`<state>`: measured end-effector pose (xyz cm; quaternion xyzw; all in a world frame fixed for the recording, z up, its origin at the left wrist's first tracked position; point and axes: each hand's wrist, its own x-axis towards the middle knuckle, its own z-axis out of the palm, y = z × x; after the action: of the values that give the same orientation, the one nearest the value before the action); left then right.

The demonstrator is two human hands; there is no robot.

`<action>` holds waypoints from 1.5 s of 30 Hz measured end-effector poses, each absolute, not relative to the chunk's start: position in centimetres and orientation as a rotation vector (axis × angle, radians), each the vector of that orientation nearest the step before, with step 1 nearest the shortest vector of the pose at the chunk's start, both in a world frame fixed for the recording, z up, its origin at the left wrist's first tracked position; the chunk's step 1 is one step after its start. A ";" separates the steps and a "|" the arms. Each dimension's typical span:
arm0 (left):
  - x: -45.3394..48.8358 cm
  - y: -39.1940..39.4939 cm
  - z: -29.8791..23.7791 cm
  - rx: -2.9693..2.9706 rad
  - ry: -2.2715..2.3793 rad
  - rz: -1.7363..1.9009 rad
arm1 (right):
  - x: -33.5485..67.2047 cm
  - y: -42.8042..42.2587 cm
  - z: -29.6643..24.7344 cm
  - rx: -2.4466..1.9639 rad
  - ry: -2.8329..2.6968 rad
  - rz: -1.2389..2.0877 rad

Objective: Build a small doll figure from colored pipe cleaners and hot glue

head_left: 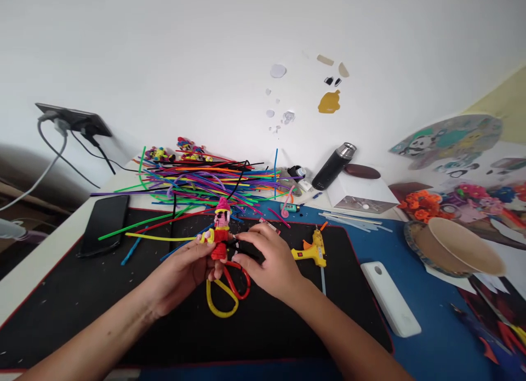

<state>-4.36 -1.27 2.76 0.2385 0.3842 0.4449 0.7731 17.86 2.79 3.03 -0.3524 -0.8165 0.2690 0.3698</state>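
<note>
A small pipe-cleaner doll (220,234), with a pink and yellow hat, a pink face and a red body, is upright in my left hand (187,271). The thumb and fingers of that hand grip it at its side and lower end. My right hand (271,257) comes in from the right, its thumb and fingertips closed on a black pipe cleaner (245,248) against the doll's red body. Part of the black piece is hidden by the fingers. Below both hands lie scissors with yellow and red handles (222,310); their blades are out of sight.
A pile of coloured pipe cleaners (205,181) lies along the wall. To the right are a yellow glue gun (314,252), a white power bank (390,299), a black bottle (335,166) and a bowl (460,246). At left, a black phone (103,225) rests partly on the black mat (172,340).
</note>
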 end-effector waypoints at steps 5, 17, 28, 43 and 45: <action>-3.9 -2.2 3.3 0.528 0.839 1.002 | 16.9 2.1 3.2 -0.916 -2.156 0.506; -3.0 -2.7 3.4 0.406 0.829 0.979 | 16.3 1.6 3.0 -0.828 -2.211 0.384; -3.7 -3.0 2.9 0.393 0.805 0.977 | 16.8 2.5 4.1 -0.664 -2.447 0.066; -3.7 -2.8 3.6 0.542 0.880 1.025 | 17.2 3.4 6.8 -0.810 -2.214 1.217; -3.7 -2.8 3.8 0.554 0.889 1.020 | 17.3 3.6 7.1 -0.834 -2.139 1.426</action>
<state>-3.74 -2.81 3.84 0.2528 0.4062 0.4659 0.7444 17.33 3.55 7.06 -0.3013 -0.7725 0.5149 0.2178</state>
